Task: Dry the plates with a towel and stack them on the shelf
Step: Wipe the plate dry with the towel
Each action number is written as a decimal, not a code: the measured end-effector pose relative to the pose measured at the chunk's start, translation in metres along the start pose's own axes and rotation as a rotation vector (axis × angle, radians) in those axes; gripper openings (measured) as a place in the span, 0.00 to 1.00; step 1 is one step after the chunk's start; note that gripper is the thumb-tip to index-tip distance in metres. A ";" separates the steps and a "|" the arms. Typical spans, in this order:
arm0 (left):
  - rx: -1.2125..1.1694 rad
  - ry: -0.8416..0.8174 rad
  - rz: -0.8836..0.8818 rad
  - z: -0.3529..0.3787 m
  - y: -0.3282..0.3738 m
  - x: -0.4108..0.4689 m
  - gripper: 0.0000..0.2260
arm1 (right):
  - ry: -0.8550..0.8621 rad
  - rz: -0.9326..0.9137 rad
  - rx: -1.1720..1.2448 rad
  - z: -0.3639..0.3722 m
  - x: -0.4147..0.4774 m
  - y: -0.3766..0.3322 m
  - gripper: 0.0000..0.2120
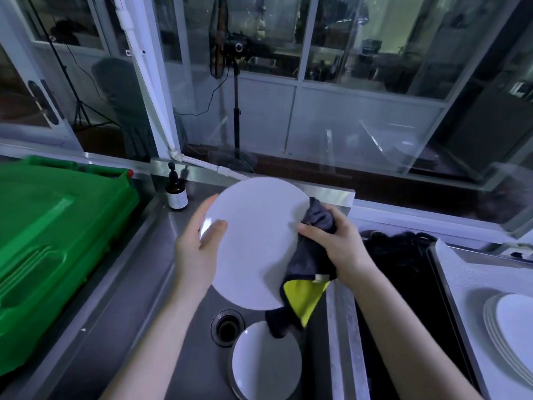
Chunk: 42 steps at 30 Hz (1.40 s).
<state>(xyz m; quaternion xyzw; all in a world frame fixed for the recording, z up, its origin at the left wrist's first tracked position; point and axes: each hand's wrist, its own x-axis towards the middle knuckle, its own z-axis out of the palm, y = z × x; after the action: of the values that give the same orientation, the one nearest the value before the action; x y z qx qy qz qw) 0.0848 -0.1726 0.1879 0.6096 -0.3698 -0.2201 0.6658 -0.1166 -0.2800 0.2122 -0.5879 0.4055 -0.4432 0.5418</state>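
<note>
One white sink plate (pixel 266 366) lies nearest, flat in the steel sink (pixel 150 298), a second rim showing under it, just beside the drain (pixel 227 327). Above it, the held plate (pixel 253 249), white, is tilted, face to the camera, over the basin. The left hand (pixel 196 252) grips its left rim, thumb on the face, fingers behind. The right hand (pixel 339 246) is curled round a bunched towel (pixel 307 269), dark grey with a yellow side, pressed on the plate's right edge; the towel's tail hangs down over the sink plate, can't tell if touching. To the right, a stack of plates (pixel 512 327) sits on the white-lined shelf (pixel 467 284), well apart from the hands. A green bin lid (pixel 57 226) is at left. A brown bottle (pixel 176 192) stands upright at the sink's back corner. Farther back are glass panels (pixel 360 53) and a standing fan (pixel 220 39) behind them.
</note>
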 end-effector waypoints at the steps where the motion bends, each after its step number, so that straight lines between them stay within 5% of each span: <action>1: 0.037 -0.085 0.028 -0.004 0.005 0.003 0.19 | -0.087 -0.082 -0.116 -0.004 0.006 -0.011 0.19; 4: 0.135 -0.303 0.117 -0.006 0.020 0.007 0.20 | -0.318 -0.245 -0.424 -0.001 0.018 -0.035 0.24; 6: 0.141 -0.317 0.153 -0.004 0.026 0.006 0.20 | -0.352 -0.260 -0.418 0.003 0.019 -0.038 0.24; 13: -0.164 0.088 -0.033 -0.004 0.020 0.002 0.20 | -0.004 0.051 0.169 0.005 -0.019 0.012 0.21; 15: -0.136 0.083 -0.073 -0.002 0.017 0.000 0.19 | 0.052 0.139 0.238 0.012 -0.031 0.026 0.19; 19: 0.019 -0.183 -0.022 -0.017 0.022 0.015 0.18 | -0.068 0.095 0.205 -0.001 -0.024 0.012 0.21; 23: 0.303 -0.588 0.137 -0.016 0.045 0.032 0.21 | -0.382 -0.082 -0.229 -0.004 -0.004 -0.022 0.20; 25: 0.348 -0.651 0.155 -0.009 0.049 0.034 0.23 | -0.436 -0.110 -0.306 0.002 0.001 -0.029 0.19; 28: 0.279 -0.472 0.038 -0.011 0.043 0.034 0.25 | -0.342 -0.148 -0.254 0.004 -0.001 -0.029 0.18; 32: 0.019 0.142 -0.061 -0.005 0.011 -0.004 0.12 | 0.034 0.002 0.110 0.005 -0.013 -0.006 0.17; 34: -0.109 0.297 -0.117 0.010 0.000 -0.030 0.10 | 0.127 0.130 0.370 0.017 -0.024 0.009 0.14; 37: -0.125 0.320 -0.138 0.022 -0.003 -0.038 0.16 | 0.133 0.221 0.514 0.028 -0.035 0.021 0.12; 42: 0.126 0.084 -0.033 -0.005 0.013 -0.002 0.15 | -0.003 0.097 0.270 0.012 -0.018 0.002 0.12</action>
<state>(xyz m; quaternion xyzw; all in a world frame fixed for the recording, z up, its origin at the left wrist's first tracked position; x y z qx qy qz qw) 0.0858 -0.1657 0.2006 0.6651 -0.3444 -0.1815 0.6372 -0.1103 -0.2600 0.2083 -0.4900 0.3692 -0.4663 0.6373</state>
